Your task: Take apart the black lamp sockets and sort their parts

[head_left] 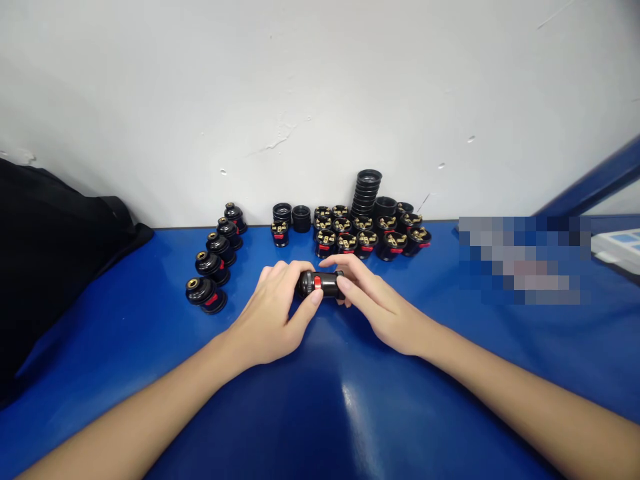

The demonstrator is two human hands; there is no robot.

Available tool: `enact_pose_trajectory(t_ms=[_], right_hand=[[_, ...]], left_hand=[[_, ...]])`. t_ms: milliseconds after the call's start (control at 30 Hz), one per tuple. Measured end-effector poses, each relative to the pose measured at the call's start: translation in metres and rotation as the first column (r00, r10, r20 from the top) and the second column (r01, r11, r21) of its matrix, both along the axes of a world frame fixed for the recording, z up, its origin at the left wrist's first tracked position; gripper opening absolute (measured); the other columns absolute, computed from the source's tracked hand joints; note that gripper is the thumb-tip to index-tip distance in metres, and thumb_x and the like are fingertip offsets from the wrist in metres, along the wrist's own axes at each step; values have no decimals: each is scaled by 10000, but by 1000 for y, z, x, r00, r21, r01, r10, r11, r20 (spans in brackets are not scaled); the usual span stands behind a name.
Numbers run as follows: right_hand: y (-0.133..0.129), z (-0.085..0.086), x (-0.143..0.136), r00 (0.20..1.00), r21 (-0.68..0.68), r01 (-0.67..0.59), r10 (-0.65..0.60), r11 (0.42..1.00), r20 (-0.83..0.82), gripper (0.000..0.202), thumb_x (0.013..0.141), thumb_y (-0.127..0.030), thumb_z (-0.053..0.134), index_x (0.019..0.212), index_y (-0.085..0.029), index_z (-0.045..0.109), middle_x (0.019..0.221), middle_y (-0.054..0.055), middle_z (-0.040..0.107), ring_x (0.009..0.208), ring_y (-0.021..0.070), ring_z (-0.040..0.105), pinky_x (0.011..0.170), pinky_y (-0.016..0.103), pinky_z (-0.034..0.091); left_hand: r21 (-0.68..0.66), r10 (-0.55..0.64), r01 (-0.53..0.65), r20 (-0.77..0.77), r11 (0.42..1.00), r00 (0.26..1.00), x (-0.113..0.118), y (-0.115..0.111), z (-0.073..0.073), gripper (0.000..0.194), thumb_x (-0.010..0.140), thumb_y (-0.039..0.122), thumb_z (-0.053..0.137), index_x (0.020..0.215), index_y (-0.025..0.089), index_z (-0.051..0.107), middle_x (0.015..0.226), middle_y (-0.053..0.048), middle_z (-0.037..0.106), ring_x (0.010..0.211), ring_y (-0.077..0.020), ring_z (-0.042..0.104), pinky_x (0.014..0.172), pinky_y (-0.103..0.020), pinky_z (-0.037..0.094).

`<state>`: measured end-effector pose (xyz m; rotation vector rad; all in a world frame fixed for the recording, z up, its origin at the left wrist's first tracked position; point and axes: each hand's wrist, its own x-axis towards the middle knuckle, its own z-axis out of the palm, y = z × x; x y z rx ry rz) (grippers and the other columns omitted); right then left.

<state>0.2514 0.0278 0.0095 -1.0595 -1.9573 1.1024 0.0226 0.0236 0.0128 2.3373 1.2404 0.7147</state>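
Observation:
A black cylindrical lamp socket (pixel 329 285) with a red tab lies sideways between my hands, above the blue table. My left hand (pixel 281 308) grips its rounded left end, the thumb beside the red tab. Around its right end are the fingers of my right hand (pixel 376 301), thumb and index finger on the near and far sides. Behind the hands stand several black socket bodies (pixel 347 244) with brass contacts and red tabs. Several capped black sockets (pixel 206 293) form a slanting row to the left.
A tall stack of black threaded rings (pixel 367 193) rises by the white wall (pixel 250 100). Two more black rings (pixel 301 219) stand left of it. Black cloth (pixel 55 247) covers the far left. A white case (pixel 620 247) and a blurred patch are at the right.

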Motion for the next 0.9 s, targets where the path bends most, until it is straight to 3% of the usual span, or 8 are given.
enact_pose_trajectory(t_ms=[133, 300, 467, 633, 800, 900], right_hand=[[1, -3, 1, 998, 39, -48, 49, 998, -34, 436, 1089, -431, 542, 1471, -263, 415, 1196, 85, 603, 1011, 235, 619, 908, 413, 528], [1, -4, 0, 999, -17, 32, -32, 999, -5, 386, 1159, -505, 330, 1412, -266, 498, 935, 22, 615, 842, 211, 597, 822, 387, 503], [1, -3, 0, 998, 37, -45, 46, 998, -40, 406, 1085, -417, 535, 1451, -275, 431, 1134, 66, 612, 969, 232, 615, 898, 413, 532], [0, -2, -1, 1000, -4, 5, -5, 1000, -1, 368, 1152, -487, 353, 1411, -257, 477, 968, 30, 616, 868, 217, 597, 844, 404, 502], [0, -2, -1, 998, 44, -56, 58, 997, -39, 417, 1090, -407, 530, 1462, -267, 404, 1138, 65, 598, 964, 227, 599, 876, 401, 520], [0, -2, -2, 1000, 23, -17, 17, 1000, -12, 360, 1136, -466, 423, 1428, -258, 447, 1024, 38, 595, 881, 213, 585, 841, 394, 508]], left_hand=[[-6, 4, -4, 2, 1000, 1000, -1, 0, 1, 244, 1120, 408, 448, 1252, 228, 547, 1177, -84, 668, 1046, -276, 590, 949, -456, 429], [-8, -1, 1, 16, 1000, 1000, -1, 1, 1, 235, 1121, 407, 447, 1251, 239, 548, 1180, -78, 684, 1052, -276, 608, 955, -457, 435], [-12, 8, -8, 14, 1000, 1000, -2, 0, 0, 238, 1121, 416, 446, 1232, 236, 554, 1177, -80, 683, 1038, -275, 603, 945, -458, 440], [-23, 10, -10, 22, 1000, 1000, -2, 0, 0, 250, 1124, 414, 446, 1261, 231, 547, 1178, -84, 675, 1049, -275, 585, 960, -466, 435], [-28, 8, -7, 25, 1000, 1000, -2, 1, 1, 254, 1125, 422, 442, 1256, 231, 545, 1172, -84, 675, 1034, -274, 583, 955, -468, 439], [-29, 3, -2, 34, 1000, 999, -3, 1, 1, 251, 1126, 419, 443, 1255, 230, 546, 1190, -86, 674, 1054, -275, 588, 966, -469, 437]])
